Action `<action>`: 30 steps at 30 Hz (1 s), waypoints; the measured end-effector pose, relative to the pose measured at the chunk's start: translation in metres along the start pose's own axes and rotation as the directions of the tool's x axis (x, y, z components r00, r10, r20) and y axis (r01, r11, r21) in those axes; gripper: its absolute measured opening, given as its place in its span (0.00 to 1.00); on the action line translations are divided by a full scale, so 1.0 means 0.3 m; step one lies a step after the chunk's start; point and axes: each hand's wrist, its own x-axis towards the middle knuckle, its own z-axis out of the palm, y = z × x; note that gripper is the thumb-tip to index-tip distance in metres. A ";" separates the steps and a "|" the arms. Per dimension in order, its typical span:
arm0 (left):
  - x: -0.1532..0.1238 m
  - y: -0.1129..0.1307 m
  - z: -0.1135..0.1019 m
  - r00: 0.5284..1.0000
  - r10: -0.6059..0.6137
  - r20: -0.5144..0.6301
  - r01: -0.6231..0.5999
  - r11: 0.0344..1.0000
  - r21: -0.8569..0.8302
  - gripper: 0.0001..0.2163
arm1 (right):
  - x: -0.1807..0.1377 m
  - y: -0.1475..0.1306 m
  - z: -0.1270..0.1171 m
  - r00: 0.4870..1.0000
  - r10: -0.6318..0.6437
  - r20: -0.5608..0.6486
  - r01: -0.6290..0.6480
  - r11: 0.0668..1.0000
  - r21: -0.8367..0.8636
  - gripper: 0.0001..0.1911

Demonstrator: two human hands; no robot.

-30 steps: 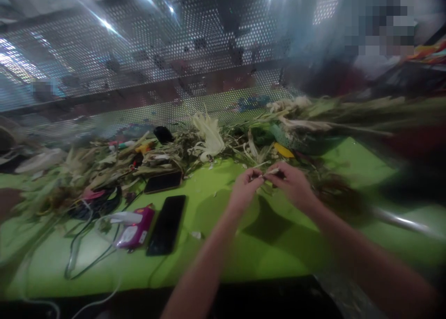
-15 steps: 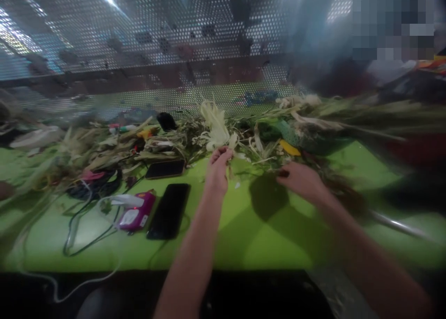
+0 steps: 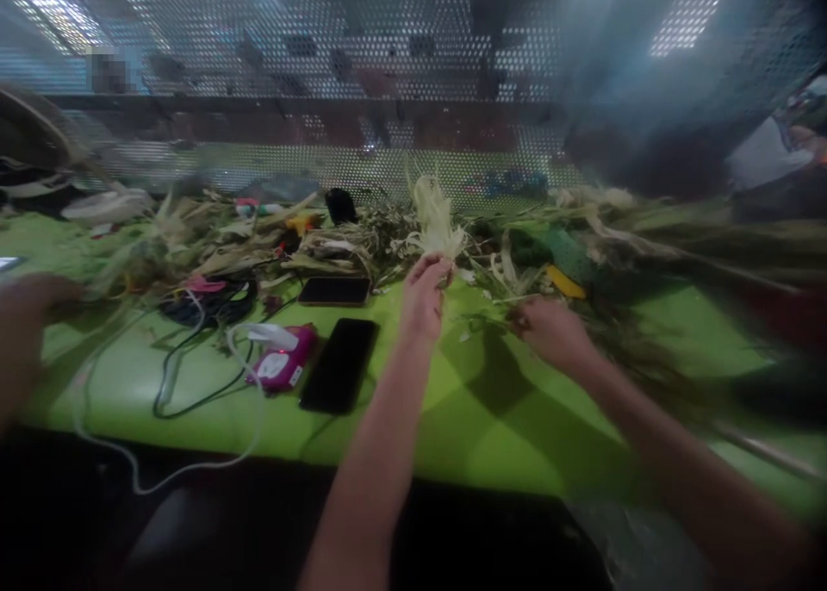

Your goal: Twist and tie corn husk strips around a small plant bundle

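Observation:
My left hand (image 3: 423, 294) is raised over the green table (image 3: 504, 419), its fingers pinched on the base of a pale, frilly dried husk (image 3: 436, 220) standing up from the plant pile. To its right, my right hand (image 3: 549, 328) rests low on the table with curled fingers closed round thin green stems (image 3: 484, 320) at the pile's edge. A long heap of dried leaves and stalks (image 3: 271, 246) runs across the table behind both hands.
Two dark phones (image 3: 339, 376) (image 3: 334, 291) lie left of my left arm, beside a pink device (image 3: 282, 365) with white and dark cables (image 3: 187, 376). Another person's hand (image 3: 29, 302) shows at the far left. A perforated metal screen (image 3: 388, 74) backs the table.
My hands were together pinching a thin stem, then parted. The left reached up to the pale husk; the right dropped onto the stems. The view has shifted left.

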 end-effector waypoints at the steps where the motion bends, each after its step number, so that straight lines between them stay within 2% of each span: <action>1: -0.001 0.000 0.000 1.000 -0.008 0.014 0.008 1.000 -0.010 0.09 | 0.017 -0.019 0.014 1.000 0.001 0.030 0.000 1.000 -0.031 0.09; 5: -0.008 0.006 0.006 0.999 -0.022 0.037 0.024 0.998 -0.063 0.08 | 0.055 -0.041 0.044 1.000 -0.006 0.024 0.007 0.997 -0.074 0.09; 7: -0.008 0.010 0.010 0.999 -0.033 0.030 0.035 0.997 -0.074 0.08 | 0.059 -0.022 0.039 0.999 0.025 0.028 -0.026 1.000 0.018 0.09; 9: -0.007 0.012 0.012 0.998 -0.044 0.034 0.046 0.996 -0.071 0.08 | 0.057 0.006 0.027 0.996 0.081 0.048 -0.090 0.971 0.223 0.07; 10: -0.006 0.014 0.013 0.998 -0.048 0.042 0.051 0.996 -0.070 0.08 | 0.056 0.020 0.020 0.992 0.111 0.066 -0.127 0.925 0.359 0.07; 12: -0.008 0.018 0.013 0.996 -0.063 0.060 0.067 0.996 -0.065 0.09 | 0.053 0.044 0.003 0.982 0.159 0.106 -0.190 0.763 0.618 0.06; 14: -0.016 0.019 0.016 0.991 -0.109 0.082 0.113 0.993 -0.045 0.09 | 0.052 0.055 -0.017 0.976 0.185 0.116 -0.205 0.596 0.776 0.06; 15: -0.023 0.016 0.019 0.985 -0.145 0.098 0.148 0.989 -0.026 0.09 | 0.052 0.056 -0.029 0.977 0.189 0.101 -0.190 0.548 0.814 0.06; 17: -0.040 -0.001 0.029 0.959 -0.239 0.155 0.236 0.971 0.036 0.08 | 0.056 0.047 -0.057 0.982 0.183 0.043 -0.134 0.522 0.843 0.07; 19: -0.059 -0.033 0.042 0.913 -0.332 0.236 0.312 0.943 0.118 0.08 | 0.060 0.029 -0.085 0.986 0.165 -0.017 -0.073 0.523 0.849 0.07; 23: -0.082 -0.109 0.062 0.842 -0.404 0.358 0.361 0.914 0.184 0.07 | 0.060 -0.006 -0.117 0.984 0.141 -0.106 0.020 0.508 0.861 0.08; 26: -0.077 -0.120 0.057 0.856 -0.388 0.341 0.334 0.919 0.209 0.08 | 0.047 0.000 -0.118 0.960 0.215 -0.178 0.053 0.486 0.872 0.09; 30: -0.054 -0.081 0.034 0.890 -0.368 0.269 0.315 0.923 0.219 0.09 | 0.026 0.055 -0.117 0.901 0.357 -0.246 0.044 0.490 0.871 0.08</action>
